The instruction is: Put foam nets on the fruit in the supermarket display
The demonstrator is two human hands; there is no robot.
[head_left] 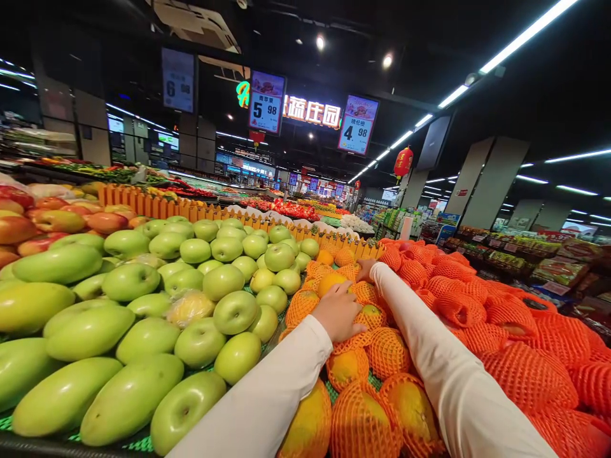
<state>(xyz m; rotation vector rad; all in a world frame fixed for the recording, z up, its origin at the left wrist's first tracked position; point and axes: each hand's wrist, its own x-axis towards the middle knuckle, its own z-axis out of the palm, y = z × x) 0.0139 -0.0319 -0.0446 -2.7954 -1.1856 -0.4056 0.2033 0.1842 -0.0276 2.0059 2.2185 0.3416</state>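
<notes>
Oranges in orange foam nets (387,351) fill the middle section of the display. My left hand (338,312) lies over them with the thumb spread out to the right. Its fingertips touch or nearly touch a bare-topped orange (330,284). Farther back, my right hand (366,270) reaches down among the netted oranges, near the red-netted fruit; it looks open, fingers lowered, though its underside is hidden. Long light sleeves cover both arms. I see nothing lifted in either hand.
Green apples (224,283) are piled on the left, with red apples (57,221) beyond. Fruit in red foam nets (529,375) is heaped on the right. A low orange picket fence (191,208) borders the back. Price signs (359,124) hang overhead.
</notes>
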